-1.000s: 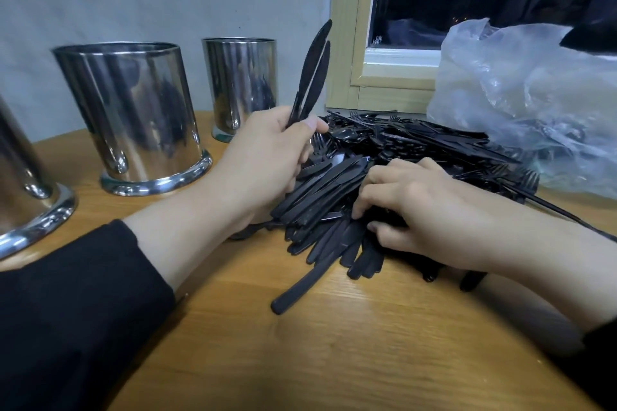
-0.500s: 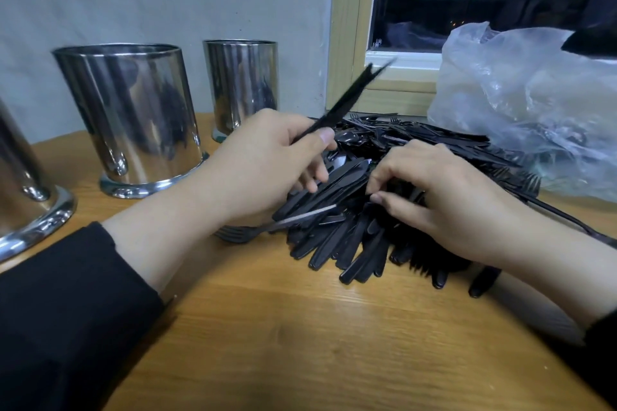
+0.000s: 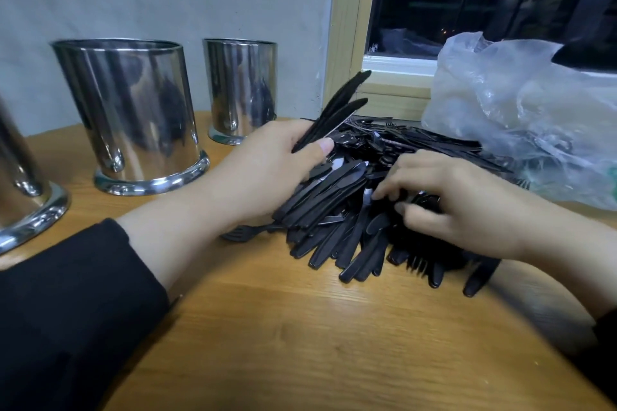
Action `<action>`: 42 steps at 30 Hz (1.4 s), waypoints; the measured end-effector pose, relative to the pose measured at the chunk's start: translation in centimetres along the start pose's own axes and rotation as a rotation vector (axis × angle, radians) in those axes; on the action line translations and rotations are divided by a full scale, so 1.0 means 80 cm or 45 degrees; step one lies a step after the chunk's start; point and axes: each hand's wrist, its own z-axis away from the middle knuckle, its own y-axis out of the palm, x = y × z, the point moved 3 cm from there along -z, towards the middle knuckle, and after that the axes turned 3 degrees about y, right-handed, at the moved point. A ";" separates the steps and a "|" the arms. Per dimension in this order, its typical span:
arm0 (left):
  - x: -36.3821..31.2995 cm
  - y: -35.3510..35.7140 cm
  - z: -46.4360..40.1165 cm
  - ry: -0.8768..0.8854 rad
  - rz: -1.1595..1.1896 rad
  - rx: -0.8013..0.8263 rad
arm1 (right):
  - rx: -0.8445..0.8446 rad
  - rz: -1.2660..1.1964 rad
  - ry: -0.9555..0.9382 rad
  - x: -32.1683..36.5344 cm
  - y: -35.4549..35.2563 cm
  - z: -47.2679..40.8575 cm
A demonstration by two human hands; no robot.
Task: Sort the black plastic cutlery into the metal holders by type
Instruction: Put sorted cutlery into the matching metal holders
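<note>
A heap of black plastic cutlery (image 3: 340, 210) lies on the wooden table (image 3: 283, 344), mostly knives at the front, with a fork (image 3: 238, 233) poking out at its left. My left hand (image 3: 267, 173) grips a few black knives (image 3: 337, 110) that point up and to the right above the heap. My right hand (image 3: 460, 207) rests on the heap's right side, its fingertips pinching at a piece there. Three shiny metal holders stand to the left: a large one (image 3: 133, 117), a smaller one (image 3: 240, 90) behind it, and one (image 3: 23, 193) cut off by the left edge.
A crumpled clear plastic bag (image 3: 527, 117) lies at the back right against the window frame (image 3: 347, 43). A grey wall stands behind the holders. Bare wooden tabletop stretches in front of the heap toward me.
My left hand has raised its knives from a low slant to a steeper upward angle. My right hand has shifted slightly right and deeper into the heap.
</note>
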 end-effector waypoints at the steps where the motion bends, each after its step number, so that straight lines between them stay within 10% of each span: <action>1: 0.001 0.003 0.000 -0.003 0.005 -0.007 | 0.080 0.022 0.006 -0.003 0.001 0.003; 12: -0.007 0.008 0.005 -0.051 0.248 -0.104 | 0.058 0.062 -0.057 -0.007 0.011 0.000; 24: -0.021 0.027 0.011 0.087 0.553 -0.114 | -0.971 -0.859 0.069 0.026 -0.032 0.005; 31: -0.036 0.046 0.025 -0.047 0.766 0.084 | -0.888 -1.005 0.197 0.032 -0.009 -0.003; 42: -0.003 0.019 0.006 -0.212 0.689 -0.310 | -0.213 0.278 -0.135 0.058 0.070 -0.043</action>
